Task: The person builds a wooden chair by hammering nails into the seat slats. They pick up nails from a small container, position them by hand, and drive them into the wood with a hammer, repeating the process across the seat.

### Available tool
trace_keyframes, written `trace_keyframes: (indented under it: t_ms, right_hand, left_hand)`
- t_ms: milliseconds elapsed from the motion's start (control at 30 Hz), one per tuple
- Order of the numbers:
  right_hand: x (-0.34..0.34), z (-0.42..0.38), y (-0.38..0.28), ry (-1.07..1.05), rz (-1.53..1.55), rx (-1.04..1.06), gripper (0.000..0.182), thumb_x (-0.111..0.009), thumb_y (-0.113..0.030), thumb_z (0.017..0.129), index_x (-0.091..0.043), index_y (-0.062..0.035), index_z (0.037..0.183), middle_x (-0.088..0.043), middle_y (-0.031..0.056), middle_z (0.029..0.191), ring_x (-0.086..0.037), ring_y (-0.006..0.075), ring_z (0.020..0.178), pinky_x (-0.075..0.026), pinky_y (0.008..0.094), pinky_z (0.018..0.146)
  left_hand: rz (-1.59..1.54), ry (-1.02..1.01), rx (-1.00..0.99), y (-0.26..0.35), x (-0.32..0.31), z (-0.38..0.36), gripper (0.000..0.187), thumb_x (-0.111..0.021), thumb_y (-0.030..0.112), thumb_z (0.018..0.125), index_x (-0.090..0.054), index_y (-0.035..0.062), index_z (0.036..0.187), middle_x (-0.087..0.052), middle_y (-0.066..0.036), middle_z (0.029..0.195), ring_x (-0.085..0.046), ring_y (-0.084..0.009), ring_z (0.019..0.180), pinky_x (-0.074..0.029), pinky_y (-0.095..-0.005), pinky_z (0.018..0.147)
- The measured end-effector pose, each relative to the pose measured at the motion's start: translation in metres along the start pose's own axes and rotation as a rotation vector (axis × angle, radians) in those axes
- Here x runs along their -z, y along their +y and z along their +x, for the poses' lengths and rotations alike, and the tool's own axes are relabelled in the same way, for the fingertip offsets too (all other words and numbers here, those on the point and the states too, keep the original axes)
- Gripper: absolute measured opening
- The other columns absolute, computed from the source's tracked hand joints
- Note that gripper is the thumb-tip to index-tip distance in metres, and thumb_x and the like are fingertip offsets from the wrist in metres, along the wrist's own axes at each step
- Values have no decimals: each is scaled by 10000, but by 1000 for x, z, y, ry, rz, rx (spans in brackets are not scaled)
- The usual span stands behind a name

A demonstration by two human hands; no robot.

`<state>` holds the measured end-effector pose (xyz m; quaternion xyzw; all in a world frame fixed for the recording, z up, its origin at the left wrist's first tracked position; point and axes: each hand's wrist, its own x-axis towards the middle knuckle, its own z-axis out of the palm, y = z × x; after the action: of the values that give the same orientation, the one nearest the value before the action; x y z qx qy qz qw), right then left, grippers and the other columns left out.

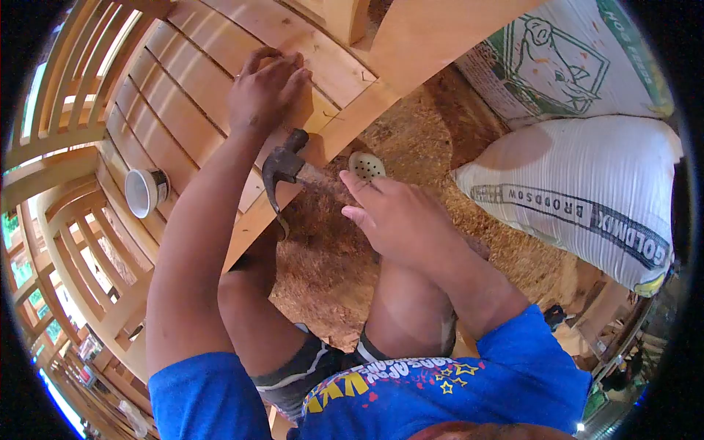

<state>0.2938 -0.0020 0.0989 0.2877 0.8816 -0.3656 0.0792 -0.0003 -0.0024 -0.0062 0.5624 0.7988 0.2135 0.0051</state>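
My right hand (pixel 403 220) is wrapped round the handle of a claw hammer (pixel 317 178). The dark hammer head is at the edge of a slatted wooden seat (pixel 172 84), its claw curving down toward me. Over the slats, near the front rail (pixel 392 70), rests my left hand (pixel 268 92) with its fingers curled and closed. Whatever the fingertips hold, if anything, is hidden. Beside this hand, two thin dark marks like nails or pencil lines show where the slats meet the rail.
A white tub (pixel 147 192) lies tipped on the seat at left, near a slatted wooden armrest (pixel 88 235). Two feed sacks (pixel 579 191) stand at right. Sawdust (pixel 323 293) covers the ground. A pale perforated round object (pixel 367 165) shows behind my right hand.
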Motion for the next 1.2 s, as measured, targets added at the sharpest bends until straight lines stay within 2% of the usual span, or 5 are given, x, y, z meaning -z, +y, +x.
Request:
trace_keyframes:
  t_ms: [233, 633, 733, 833, 1200]
  right_hand:
    - [18, 17, 7, 154, 83, -40, 498, -620, -328, 1015, -573, -56, 1430, -686, 246, 1058, -678, 448, 976, -558, 514, 840]
    - [23, 28, 15, 126, 118, 16, 483, -583, -321, 1035, -566, -39, 1427, -696, 267, 1048, -684, 453, 1011, -552, 552, 872]
    - [17, 36, 26, 161, 67, -10, 483, -591, -321, 1028, -567, -36, 1418, -690, 278, 1036, -687, 456, 998, -554, 554, 868]
    - [18, 37, 29, 230, 48, -20, 480, -592, -322, 1027, -571, -30, 1408, -690, 283, 1025, -689, 464, 980, -557, 554, 861]
    - [16, 32, 26, 175, 153, -31, 489, -645, -256, 989, -583, -18, 1412, -689, 287, 1022, -666, 479, 963, -541, 516, 848]
  left_hand:
    - [-116, -65, 130, 12, 12, 0, 394, -744, 475, 917, -779, 245, 1235, -658, -50, 1309, -684, -260, 1161, -560, -384, 973]
    - [-65, -47, 137, 11, 8, -1, 395, -685, 567, 921, -799, 256, 1136, -631, 14, 1325, -694, -256, 1127, -567, -426, 957]
    - [-67, -117, 131, 12, 15, 1, 366, -767, 413, 904, -776, 278, 1244, -626, -39, 1348, -669, -266, 1182, -538, -386, 995]
    - [-24, -52, 97, 11, 11, 0, 383, -696, 543, 925, -795, 251, 1151, -634, 14, 1324, -693, -250, 1131, -571, -423, 948]
    - [16, -116, 152, 13, 12, -1, 397, -673, 571, 934, -776, 291, 1195, -591, 42, 1390, -687, -250, 1151, -568, -420, 955]
